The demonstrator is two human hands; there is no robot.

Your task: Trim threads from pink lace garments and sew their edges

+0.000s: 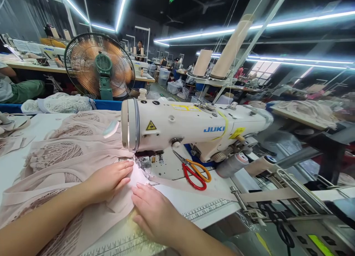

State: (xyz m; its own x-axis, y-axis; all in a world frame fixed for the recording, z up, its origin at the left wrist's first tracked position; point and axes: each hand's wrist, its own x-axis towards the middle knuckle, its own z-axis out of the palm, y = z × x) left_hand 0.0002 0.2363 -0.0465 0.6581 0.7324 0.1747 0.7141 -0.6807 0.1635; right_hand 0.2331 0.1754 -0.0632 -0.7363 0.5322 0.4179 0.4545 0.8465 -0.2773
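My left hand (111,180) lies flat on pale pink lace-trimmed fabric (97,219), its fingertips close to the needle area (135,158) of a white JUKI sewing machine (163,119). Slightly lower and to the right, my right hand (156,211) rests with fingers stretched out over the edge of the same fabric. A pale elastic band (180,185) runs from near the needle toward the right. Scissors (194,171) with one red and one orange handle lie on the machine bed, blades slightly apart.
More lace pieces (55,152) cover the table's left side. A large fan (101,67) stands behind. Printed rulers (208,208) mark the table's front. Thread cones (233,163) and a metal band feeder (266,197) are at right. Other people sit at machines farther off.
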